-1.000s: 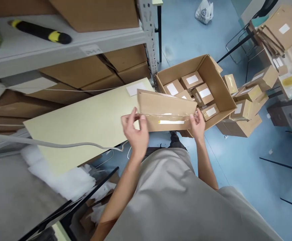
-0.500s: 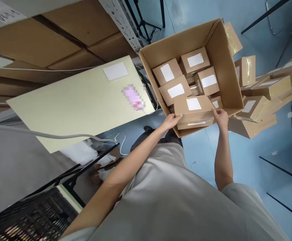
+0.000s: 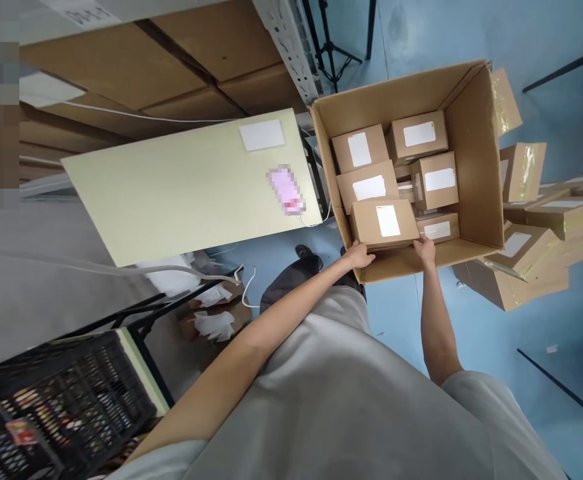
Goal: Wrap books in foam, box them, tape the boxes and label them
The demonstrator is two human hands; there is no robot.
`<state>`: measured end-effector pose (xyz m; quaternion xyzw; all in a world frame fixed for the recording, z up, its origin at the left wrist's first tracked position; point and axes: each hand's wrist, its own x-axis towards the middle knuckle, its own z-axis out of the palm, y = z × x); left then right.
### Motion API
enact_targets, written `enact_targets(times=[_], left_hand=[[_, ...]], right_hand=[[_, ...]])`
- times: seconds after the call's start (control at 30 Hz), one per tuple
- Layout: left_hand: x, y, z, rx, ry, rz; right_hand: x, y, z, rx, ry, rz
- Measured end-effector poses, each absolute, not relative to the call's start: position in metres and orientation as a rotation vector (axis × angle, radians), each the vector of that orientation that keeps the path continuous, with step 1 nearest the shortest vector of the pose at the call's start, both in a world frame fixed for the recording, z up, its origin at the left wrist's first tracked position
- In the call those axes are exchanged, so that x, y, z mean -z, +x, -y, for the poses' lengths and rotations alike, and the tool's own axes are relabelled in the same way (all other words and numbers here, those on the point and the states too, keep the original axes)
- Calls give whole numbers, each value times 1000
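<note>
Both hands are at the near side of a small box (image 3: 364, 219), the left hand (image 3: 361, 255) by its left corner and the right hand (image 3: 424, 251) by its right; I can't tell whether the fingers clamp it or merely rest there. A second ago it was up in the air, overlapping the end of the pale table (image 3: 186, 193) from where I stand. Now it sits inside the big carton (image 3: 479, 173), near left, among other boxes (image 3: 359, 150), its white label (image 3: 388, 221) facing up. I'd judge the carrying over, with only settling and letting go left.
</note>
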<state>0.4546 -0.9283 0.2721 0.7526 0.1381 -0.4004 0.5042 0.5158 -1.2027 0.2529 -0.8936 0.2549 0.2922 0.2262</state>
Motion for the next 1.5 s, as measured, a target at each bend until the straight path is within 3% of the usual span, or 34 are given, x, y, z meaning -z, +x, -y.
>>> enact_targets(times=[0.17, 0.3, 0.47, 0.77, 0.97, 1.3, 1.5], left_hand=[[-295, 457, 917, 1027, 1842, -286], [-321, 443, 878, 971, 1806, -280], [-339, 416, 819, 750, 1661, -459], [-344, 373, 728, 283, 1365, -777], [-349, 339, 664, 219, 1322, -745], [-354, 255, 519, -61, 1272, -771], [-357, 210, 454, -353, 1026, -841]], right_hand=[[-254, 518, 1187, -904, -2530, -587], [-265, 531, 1145, -698, -2526, -273], [-284, 553, 1022, -384, -2295, 371], [-259, 585, 809, -627, -2275, 869], [-245, 582, 793, -725, -2521, 818], [-278, 572, 761, -430, -2744, 824], [-303, 529, 691, -249, -2627, 968]])
